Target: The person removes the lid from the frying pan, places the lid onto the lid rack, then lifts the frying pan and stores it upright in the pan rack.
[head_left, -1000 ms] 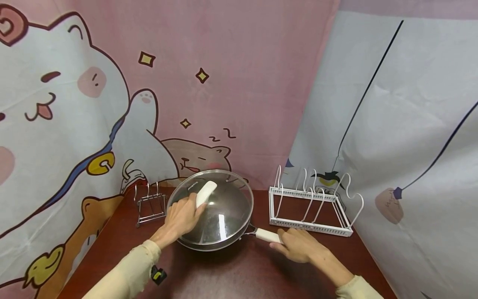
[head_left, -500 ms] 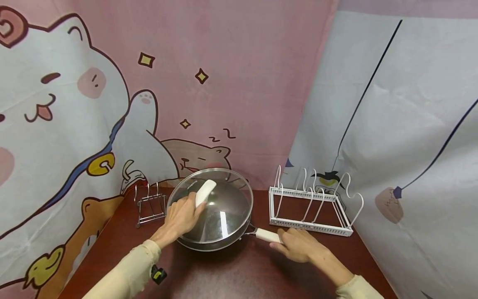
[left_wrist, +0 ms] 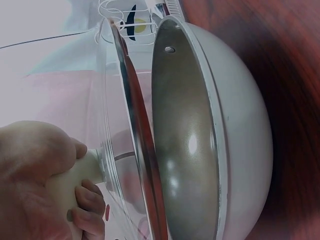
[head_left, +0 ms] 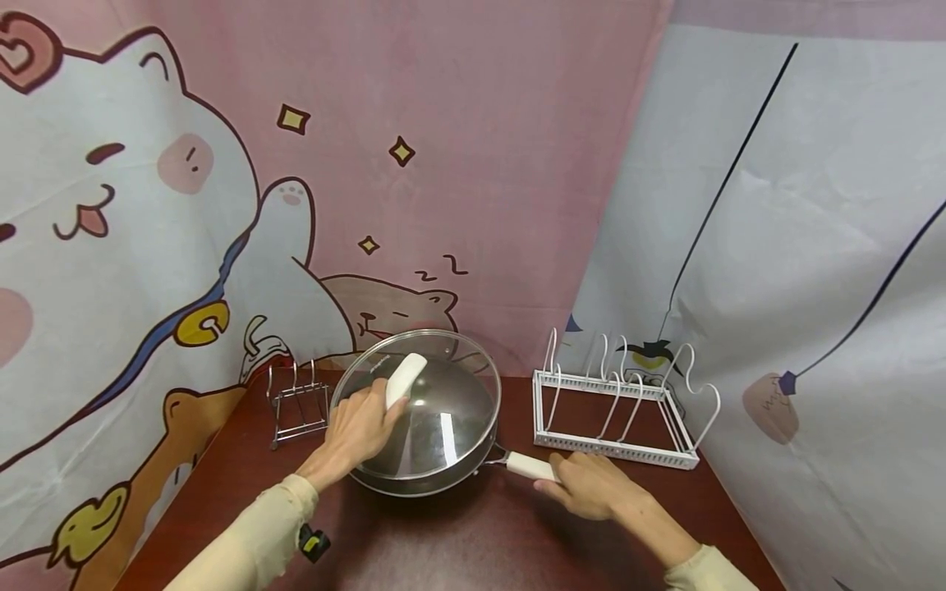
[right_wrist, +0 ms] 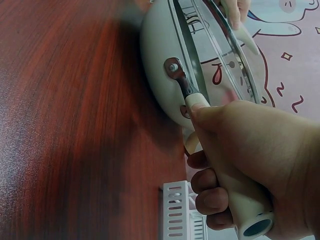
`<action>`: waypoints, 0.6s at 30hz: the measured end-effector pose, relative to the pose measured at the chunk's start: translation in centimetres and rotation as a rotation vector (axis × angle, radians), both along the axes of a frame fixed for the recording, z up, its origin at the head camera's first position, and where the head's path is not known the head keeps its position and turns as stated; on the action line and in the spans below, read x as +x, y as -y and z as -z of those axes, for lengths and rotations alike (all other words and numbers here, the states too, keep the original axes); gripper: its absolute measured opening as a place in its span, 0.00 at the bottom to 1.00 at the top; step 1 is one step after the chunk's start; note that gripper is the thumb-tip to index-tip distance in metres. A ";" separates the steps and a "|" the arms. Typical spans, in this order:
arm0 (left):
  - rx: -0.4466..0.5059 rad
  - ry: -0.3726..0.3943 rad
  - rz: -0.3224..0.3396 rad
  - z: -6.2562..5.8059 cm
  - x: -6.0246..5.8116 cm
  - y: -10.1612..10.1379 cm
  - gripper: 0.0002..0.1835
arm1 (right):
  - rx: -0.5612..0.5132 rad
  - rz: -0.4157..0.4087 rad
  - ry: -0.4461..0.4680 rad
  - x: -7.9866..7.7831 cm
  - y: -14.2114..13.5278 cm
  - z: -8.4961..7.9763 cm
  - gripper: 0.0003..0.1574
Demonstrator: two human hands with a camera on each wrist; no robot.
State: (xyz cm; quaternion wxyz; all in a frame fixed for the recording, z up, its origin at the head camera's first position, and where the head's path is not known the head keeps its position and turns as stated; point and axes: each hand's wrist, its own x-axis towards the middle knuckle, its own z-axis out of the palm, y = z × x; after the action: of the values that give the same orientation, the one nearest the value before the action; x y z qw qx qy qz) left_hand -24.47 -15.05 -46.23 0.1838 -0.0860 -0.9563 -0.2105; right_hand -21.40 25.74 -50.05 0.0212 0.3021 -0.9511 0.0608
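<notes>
My left hand (head_left: pixel 362 425) grips the cream handle (head_left: pixel 406 381) of a round glass lid (head_left: pixel 458 402) with a metal rim. In the left wrist view the lid is tilted and raised off a deep wok (left_wrist: pixel 247 120), pale outside and grey inside, with a gap between the two rims. The wok rests on the table. My right hand (head_left: pixel 591 484) holds the wok's long cream handle (head_left: pixel 530 466); in the right wrist view its fingers curl around the grip and the thumb lies along it near the metal bracket (right_wrist: pixel 175 69).
A white rack (head_left: pixel 613 446) with upright wire dividers stands at the right on the dark red table (head_left: pixel 473 550). A smaller metal wire rack (head_left: pixel 301 428) is at the left. Behind hangs a printed curtain (head_left: pixel 502 164). A small black object (head_left: pixel 314 542) shows by the left sleeve.
The lid's far edge has risen slightly and its tilt has shifted a little in my left hand. My right hand and the wok have stayed in place.
</notes>
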 end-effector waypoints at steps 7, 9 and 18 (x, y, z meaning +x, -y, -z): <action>0.016 -0.030 0.001 0.1 -0.2 0.2 0.18 | 0.003 0.000 -0.007 -0.1 0.0 0.0 0.24; 0.022 -0.035 0.002 0.1 -0.3 0.2 0.18 | 0.002 0.001 -0.005 -0.1 0.0 0.0 0.25; 0.051 -0.048 -0.015 0.2 -0.3 0.1 0.19 | -0.006 0.001 0.004 0.0 -0.1 0.1 0.25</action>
State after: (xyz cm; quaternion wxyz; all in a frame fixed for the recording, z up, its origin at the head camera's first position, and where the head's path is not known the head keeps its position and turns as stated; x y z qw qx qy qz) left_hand -24.74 -15.17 -46.47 0.2104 -0.0790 -0.9466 -0.2311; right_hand -21.38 25.80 -50.15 0.0202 0.3015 -0.9511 0.0645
